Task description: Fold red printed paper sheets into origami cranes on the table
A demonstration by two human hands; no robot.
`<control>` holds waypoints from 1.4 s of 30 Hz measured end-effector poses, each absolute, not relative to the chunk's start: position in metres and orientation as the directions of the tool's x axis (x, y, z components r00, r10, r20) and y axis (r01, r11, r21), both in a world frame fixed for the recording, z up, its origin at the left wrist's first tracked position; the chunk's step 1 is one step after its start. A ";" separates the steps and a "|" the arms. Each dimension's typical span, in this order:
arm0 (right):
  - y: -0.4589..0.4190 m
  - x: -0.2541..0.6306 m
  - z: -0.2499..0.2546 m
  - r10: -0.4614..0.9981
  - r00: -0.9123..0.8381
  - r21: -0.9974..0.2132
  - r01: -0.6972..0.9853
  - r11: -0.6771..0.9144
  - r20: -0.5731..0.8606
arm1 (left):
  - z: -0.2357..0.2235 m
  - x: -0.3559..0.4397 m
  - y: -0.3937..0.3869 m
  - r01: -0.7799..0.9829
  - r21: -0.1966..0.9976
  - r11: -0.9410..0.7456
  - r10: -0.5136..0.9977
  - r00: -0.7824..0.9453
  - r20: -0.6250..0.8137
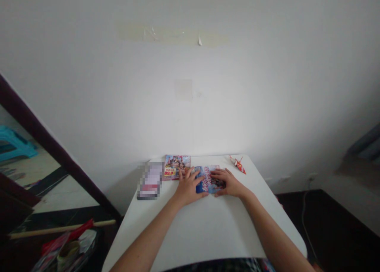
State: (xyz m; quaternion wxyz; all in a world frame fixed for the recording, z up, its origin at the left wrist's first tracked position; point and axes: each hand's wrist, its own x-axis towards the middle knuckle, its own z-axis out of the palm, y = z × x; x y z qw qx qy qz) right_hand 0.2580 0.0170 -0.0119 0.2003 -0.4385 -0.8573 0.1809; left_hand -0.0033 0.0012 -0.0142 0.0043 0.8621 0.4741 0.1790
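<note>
Resting palm down on the blue flyer (207, 181), in the far half of the table (213, 228) and about midway across: on its left side with the left hand (187, 186), on its right with the right hand (230, 183). Fingers spread apart on both, with no pinch to be seen; beneath the palms, cannot tell. Lying just to the left, partly covered by the left fingers: the red flyer (173, 164). Cannot tell whether touching it or only above it; so close, could easily drag or crease it too. Could skew or wrinkle the blue flyer by pressing harder on one side, or tear it by pulling apart, being thin paper by the look of it. With a wide sweep to the right, could knock the crane (238, 165), small, folded and probably light, off the far right corner. With one to the left, could push the phone (150, 181), pixelated and lying by the left edge, over the side. Counted on the table: two hands, two flyers (one blue, one red), one phone, one crane. Away to the left: one stool (16, 143), and clutter (68, 248) too jumbled to count.
</note>
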 end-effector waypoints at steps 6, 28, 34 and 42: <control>0.012 0.258 -0.006 0.832 -0.521 -0.510 0.673 0.537 0.189 | -0.010 -0.004 -0.001 0.821 0.212 -0.529 0.832 0.453 0.321; 0.014 0.257 -0.018 0.945 -0.120 -0.640 0.709 0.296 0.305 | -0.017 -0.002 0.011 0.848 0.350 -0.399 0.878 0.243 0.413; 0.016 0.247 -0.023 0.942 0.004 -0.585 0.785 0.205 0.336 | -0.023 0.004 0.016 0.880 0.337 -0.335 0.886 0.172 0.431; 0.016 0.235 -0.024 0.932 0.074 -0.603 0.780 0.168 0.354 | -0.018 0.005 0.009 0.912 0.216 -0.349 0.887 0.247 0.390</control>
